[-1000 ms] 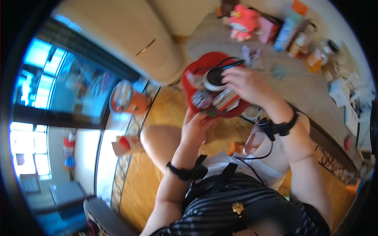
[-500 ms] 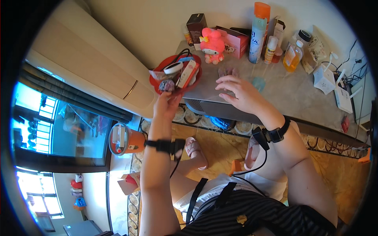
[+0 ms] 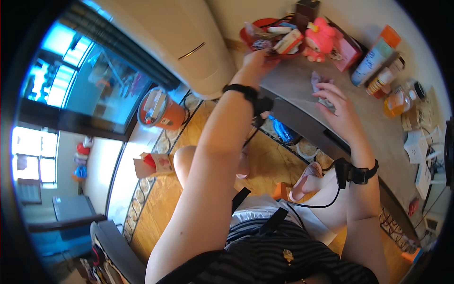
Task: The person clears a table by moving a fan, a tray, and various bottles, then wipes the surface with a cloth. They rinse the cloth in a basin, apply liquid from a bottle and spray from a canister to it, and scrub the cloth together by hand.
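Note:
My left hand (image 3: 257,65) reaches forward to the near rim of a red bowl (image 3: 297,53) at the far left of the grey tabletop. Its fingers close on that rim, partly hidden by the hand itself. In the bowl lie a white and red box (image 3: 288,42), a white rounded item (image 3: 279,30), a clear plastic wrapper (image 3: 255,31) and a dark patterned bundle (image 3: 261,44). My right hand (image 3: 336,111) hovers over the table with fingers apart, holding nothing. Just beyond its fingertips is a crumpled, see-through purple thing (image 3: 321,80).
A pink plush toy (image 3: 320,40) sits right of the bowl, before a dark box (image 3: 306,12). Further right stand a spray can (image 3: 373,59), an orange liquid bottle (image 3: 399,100) and a white router (image 3: 416,146). An orange bin (image 3: 170,111) stands on the floor.
The view has turned, shifting the tabletop up and right. The red bowl, with my left hand at it, has moved back toward the wall. My right hand stays open above the table.

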The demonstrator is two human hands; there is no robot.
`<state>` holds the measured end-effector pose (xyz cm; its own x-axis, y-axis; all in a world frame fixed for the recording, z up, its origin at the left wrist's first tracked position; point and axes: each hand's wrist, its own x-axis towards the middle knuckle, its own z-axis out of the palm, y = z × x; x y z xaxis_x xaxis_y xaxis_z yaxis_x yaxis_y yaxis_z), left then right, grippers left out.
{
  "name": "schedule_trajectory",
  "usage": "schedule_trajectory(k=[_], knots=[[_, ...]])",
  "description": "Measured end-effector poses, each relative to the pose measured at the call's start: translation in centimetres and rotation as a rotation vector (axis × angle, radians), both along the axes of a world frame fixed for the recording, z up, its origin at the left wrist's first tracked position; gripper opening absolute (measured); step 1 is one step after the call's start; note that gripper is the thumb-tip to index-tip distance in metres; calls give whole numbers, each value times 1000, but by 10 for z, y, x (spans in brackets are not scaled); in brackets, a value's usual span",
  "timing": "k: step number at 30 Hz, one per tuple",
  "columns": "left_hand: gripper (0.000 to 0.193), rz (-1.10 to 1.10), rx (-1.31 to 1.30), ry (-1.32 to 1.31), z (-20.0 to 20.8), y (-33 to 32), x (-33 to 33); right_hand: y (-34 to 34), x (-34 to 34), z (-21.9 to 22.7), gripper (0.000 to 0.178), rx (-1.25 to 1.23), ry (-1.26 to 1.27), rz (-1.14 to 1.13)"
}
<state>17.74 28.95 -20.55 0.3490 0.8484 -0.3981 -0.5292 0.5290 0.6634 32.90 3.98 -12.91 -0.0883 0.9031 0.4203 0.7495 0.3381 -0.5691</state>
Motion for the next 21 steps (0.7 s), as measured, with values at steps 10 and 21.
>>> schedule_trajectory(k=[10,21], knots=[[44,-179,498,451,0,-54,19,13,-16,-16,21,-112,-100,8],[39,-53,382,314,34,-120,-271,11,-20,-44,18,-151,-153,87]])
